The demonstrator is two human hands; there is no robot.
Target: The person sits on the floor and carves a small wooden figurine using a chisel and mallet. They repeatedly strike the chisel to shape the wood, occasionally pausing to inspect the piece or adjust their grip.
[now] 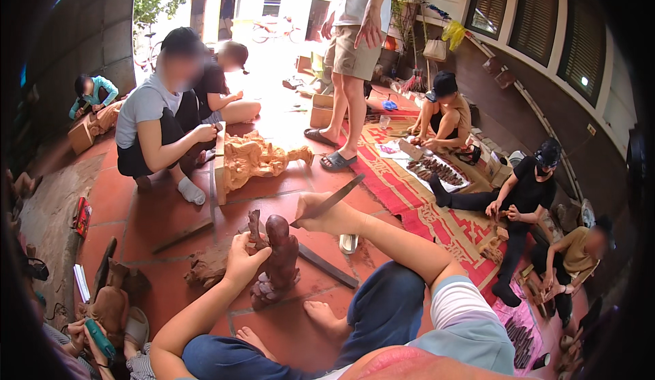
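Note:
My left hand [245,260] is closed on the upper left side of a dark brown carved wooden figurine [281,254], which stands upright on the tiles before my feet. The figurine has a smooth round head and a rough, knobbly base. In my right hand [321,215] is a long, flat, dark file [344,190], slanting up to the right. Its lower end comes close to the figurine's head; whether they touch I cannot tell. Beside the figurine lie a flat dark bar [327,265] and a rough piece of wood [208,265].
Another long bar [183,235] lies on the red tiles. Ahead, a crouching person [164,100] handles a large pale wood carving [263,162]. Someone in sandals [338,160] stands beyond. A red patterned mat [409,202] with seated workers stretches along the right. A hand with a green tool [101,339] is at lower left.

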